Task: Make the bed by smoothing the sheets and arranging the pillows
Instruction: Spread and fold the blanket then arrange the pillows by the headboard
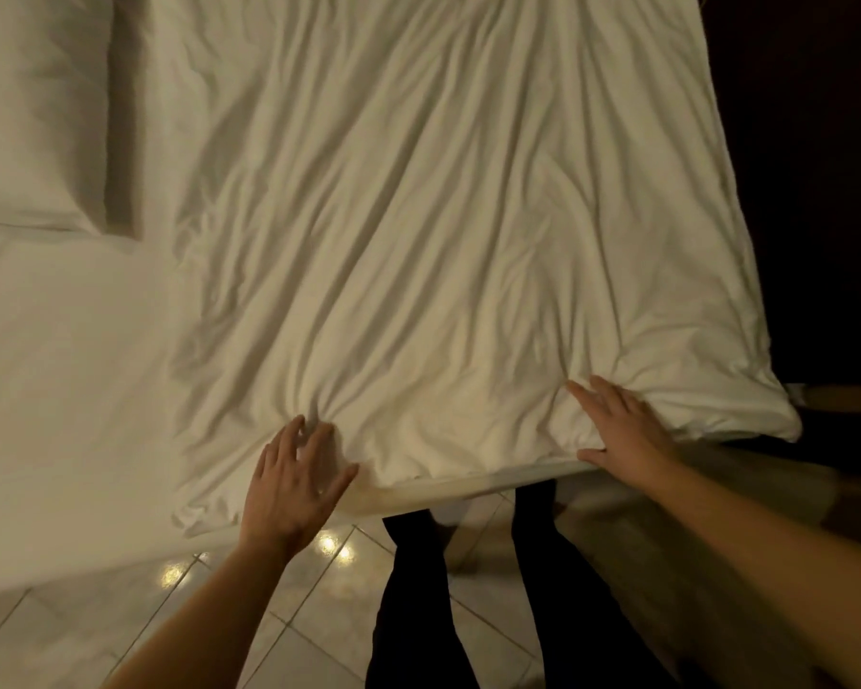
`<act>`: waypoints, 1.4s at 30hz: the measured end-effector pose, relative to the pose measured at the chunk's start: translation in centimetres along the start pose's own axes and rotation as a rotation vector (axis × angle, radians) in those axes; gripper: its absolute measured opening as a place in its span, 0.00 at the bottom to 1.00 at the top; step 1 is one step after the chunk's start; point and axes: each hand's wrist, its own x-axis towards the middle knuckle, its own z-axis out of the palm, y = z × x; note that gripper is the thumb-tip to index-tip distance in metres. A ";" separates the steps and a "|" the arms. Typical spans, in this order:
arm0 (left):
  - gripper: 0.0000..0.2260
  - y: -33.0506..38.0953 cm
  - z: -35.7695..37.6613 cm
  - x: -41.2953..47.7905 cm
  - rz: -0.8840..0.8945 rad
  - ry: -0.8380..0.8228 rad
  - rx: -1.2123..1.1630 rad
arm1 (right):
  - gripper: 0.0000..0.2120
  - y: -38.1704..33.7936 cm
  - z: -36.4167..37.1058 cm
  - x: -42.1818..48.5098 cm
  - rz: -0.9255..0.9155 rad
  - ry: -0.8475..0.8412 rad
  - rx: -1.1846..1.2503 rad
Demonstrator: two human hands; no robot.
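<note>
A wrinkled white duvet (418, 216) covers most of the bed, with creases running toward its near edge. My left hand (294, 484) lies flat on the duvet's near edge with spread fingers, where the cloth bunches at the fingertips. Farther right, my right hand (622, 430) presses flat on the same edge near the duvet's corner. A white pillow (36, 111) lies at the far left on the smooth white sheet (70, 365). Neither hand grips anything.
Pale tiled floor (229, 614) with light reflections lies below the bed edge. My dark-trousered legs (418, 614) stand against the bed. A dark area (816, 191) borders the bed on the right, with a wooden edge (856, 395) beside the duvet corner.
</note>
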 end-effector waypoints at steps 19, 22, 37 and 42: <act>0.47 -2.3 1.4 3.1 0.018 -0.119 0.103 | 0.37 0.7 0.5 1.8 -0.037 0.055 -0.164; 0.31 -1.2 1.5 3.4 0.013 -0.002 0.118 | 0.26 0.3 0.0 1.4 -0.048 0.119 -0.144; 0.08 -3.2 -4.1 3.8 0.041 -0.054 -0.059 | 0.08 2.1 -8.4 1.5 -0.105 0.160 0.107; 0.10 -2.3 -5.0 5.2 -0.004 0.017 -0.081 | 0.05 2.0 -9.7 3.0 -0.041 0.105 0.205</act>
